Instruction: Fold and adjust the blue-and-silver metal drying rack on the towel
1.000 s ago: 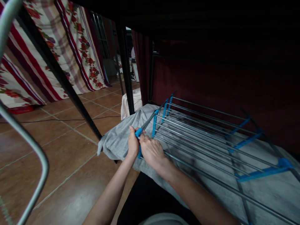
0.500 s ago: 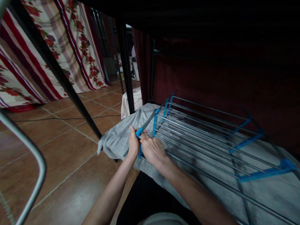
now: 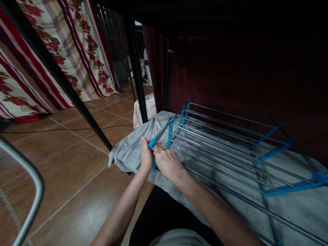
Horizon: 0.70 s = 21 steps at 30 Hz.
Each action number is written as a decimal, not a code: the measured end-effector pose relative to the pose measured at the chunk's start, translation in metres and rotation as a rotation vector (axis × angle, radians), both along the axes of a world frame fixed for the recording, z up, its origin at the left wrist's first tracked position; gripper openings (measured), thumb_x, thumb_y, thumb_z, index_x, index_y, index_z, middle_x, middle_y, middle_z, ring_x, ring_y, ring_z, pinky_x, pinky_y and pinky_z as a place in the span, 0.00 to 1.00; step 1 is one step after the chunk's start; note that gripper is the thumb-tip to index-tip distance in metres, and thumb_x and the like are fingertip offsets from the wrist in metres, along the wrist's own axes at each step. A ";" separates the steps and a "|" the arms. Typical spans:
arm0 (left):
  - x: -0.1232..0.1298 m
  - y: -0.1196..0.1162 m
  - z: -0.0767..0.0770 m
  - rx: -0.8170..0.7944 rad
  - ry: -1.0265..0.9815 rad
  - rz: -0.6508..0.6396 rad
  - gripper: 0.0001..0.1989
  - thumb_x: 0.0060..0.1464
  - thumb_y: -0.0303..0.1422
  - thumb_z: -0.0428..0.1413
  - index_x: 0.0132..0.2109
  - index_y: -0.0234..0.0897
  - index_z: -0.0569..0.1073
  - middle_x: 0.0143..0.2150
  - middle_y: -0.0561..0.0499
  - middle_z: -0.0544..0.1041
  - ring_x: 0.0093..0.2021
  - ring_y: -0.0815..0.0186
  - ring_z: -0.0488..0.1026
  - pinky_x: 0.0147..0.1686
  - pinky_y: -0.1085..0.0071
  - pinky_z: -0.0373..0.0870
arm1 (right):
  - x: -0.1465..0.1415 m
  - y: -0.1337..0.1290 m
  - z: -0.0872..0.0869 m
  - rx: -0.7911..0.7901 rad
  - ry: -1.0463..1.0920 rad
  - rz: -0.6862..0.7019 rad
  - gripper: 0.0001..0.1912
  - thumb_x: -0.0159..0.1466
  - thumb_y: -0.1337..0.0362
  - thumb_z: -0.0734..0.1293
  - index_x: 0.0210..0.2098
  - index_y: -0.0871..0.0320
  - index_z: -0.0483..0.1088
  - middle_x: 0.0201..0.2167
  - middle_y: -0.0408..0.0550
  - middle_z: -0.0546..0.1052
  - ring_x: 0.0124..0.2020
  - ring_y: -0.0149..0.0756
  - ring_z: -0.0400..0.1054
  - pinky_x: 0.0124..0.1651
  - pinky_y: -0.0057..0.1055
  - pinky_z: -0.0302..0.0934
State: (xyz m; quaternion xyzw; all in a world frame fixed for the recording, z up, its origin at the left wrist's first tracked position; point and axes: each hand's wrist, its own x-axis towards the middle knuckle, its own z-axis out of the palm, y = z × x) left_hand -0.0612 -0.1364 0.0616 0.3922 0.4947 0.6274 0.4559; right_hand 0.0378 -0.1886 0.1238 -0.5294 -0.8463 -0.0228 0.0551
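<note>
A drying rack (image 3: 217,136) with grey metal rods and blue plastic joints lies across a grey cloth (image 3: 133,152). At its near left corner my left hand (image 3: 146,155) is closed around the frame, thumb up beside a blue plastic joint (image 3: 152,143). My right hand (image 3: 167,160) is closed on the same corner, its curled fingers pressed against the end of the front rod just right of that joint. The fingers of both hands partly hide the corner, so the exact grip points do not show.
A black metal post (image 3: 139,75) rises behind the cloth, and a slanting black bar (image 3: 77,99) stands left. A curved grey tube (image 3: 38,188) is at the left edge. Beyond the tiled floor (image 3: 64,147) hangs a floral curtain (image 3: 87,51); a dark cable (image 3: 64,129) crosses the tiles.
The view has shifted slightly, so the curved tube sits further left in the picture. Both hands keep their hold on the rack's corner, with hardly any movement.
</note>
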 end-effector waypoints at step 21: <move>-0.010 0.005 0.005 0.042 -0.022 -0.175 0.27 0.57 0.57 0.51 0.30 0.36 0.74 0.21 0.52 0.69 0.19 0.70 0.60 0.18 0.72 0.57 | 0.081 -0.074 -0.015 0.056 0.027 -0.280 0.09 0.75 0.64 0.59 0.46 0.56 0.70 0.41 0.50 0.79 0.41 0.39 0.76 0.46 0.36 0.68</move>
